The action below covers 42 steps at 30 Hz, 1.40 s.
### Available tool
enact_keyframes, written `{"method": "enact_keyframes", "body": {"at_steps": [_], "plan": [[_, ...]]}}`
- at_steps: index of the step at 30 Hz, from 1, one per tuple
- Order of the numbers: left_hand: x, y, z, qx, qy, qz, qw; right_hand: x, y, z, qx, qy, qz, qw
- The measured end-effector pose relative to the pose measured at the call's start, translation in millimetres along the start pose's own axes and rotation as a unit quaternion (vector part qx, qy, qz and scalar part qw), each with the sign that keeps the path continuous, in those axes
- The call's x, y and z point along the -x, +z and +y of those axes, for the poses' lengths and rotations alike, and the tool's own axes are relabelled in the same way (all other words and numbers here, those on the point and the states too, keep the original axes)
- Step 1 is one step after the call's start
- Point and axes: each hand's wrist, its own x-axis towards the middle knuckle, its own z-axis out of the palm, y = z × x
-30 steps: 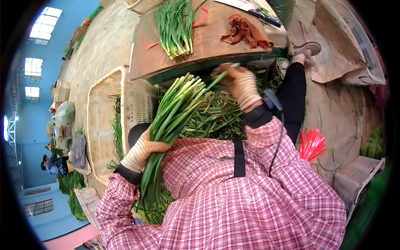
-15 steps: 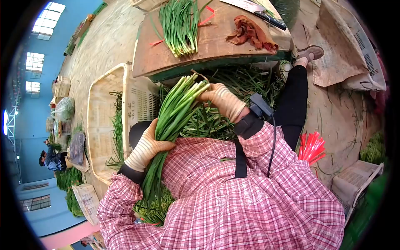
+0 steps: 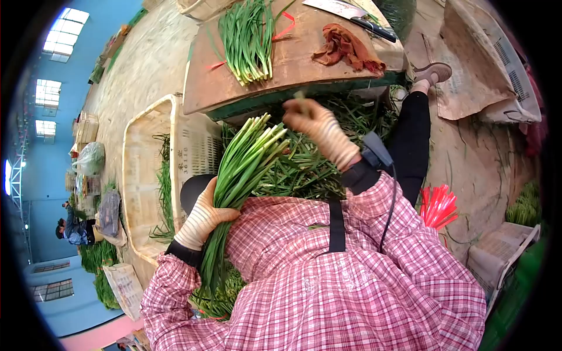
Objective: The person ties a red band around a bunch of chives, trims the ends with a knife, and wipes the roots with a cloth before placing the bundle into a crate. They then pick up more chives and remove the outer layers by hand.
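My left hand (image 3: 206, 215), in a pale striped glove, is closed round a bunch of garlic chives (image 3: 243, 161). Their whitish stem ends point up and away from me, and the green leaves hang down past my wrist. Just right of the stem ends, apart from them, is my right hand (image 3: 316, 126), gloved with bare fingertips. Its fingers are drawn together, and a small blurred pale-green bit shows at their tips. Beneath the hands lies a heap of loose green leaves (image 3: 307, 175). More chives (image 3: 249, 44) lie on the wooden board (image 3: 287, 67) with red ties (image 3: 285, 26).
A knife (image 3: 351, 14) and a rust-coloured cloth (image 3: 345, 50) lie on the board. A cream plastic crate (image 3: 146, 117) with greens stands at left. Red strips (image 3: 437, 207) are by my right side. Another person (image 3: 75, 228) is far left.
My right hand has moved away from the stem ends, to the right, with a small bit at its fingertips. My left hand keeps hold of the chives, almost unmoved.
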Motion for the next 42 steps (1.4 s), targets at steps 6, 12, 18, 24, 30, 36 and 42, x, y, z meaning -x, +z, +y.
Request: {"method": "enact_keyframes", "body": {"at_steps": [6,12,18,24,30,36,42], "plan": [[6,4,10,0.070,-0.030,-0.011,0.997,-9,-20,3,0.018,0.068,0.142,0.987],[5,6,12,0.072,-0.014,-0.002,0.997,4,-16,2,0.184,0.064,-0.011,0.981],[-7,10,2,-0.027,0.037,0.009,0.999,-12,10,60,0.009,0.093,-0.150,0.984],[17,2,10,0.112,-0.016,0.023,0.993,-14,-13,18,-0.052,0.100,0.210,0.971],[33,-18,7,0.213,-0.058,0.052,0.974,2,-29,1,0.545,-0.065,0.042,0.835],[24,-1,17,0.249,-0.045,-0.008,0.967,4,44,5,0.015,0.095,-0.113,0.989],[28,-3,8,0.300,-0.046,-0.022,0.953,-13,-26,34,0.108,0.082,0.105,0.985]]}}
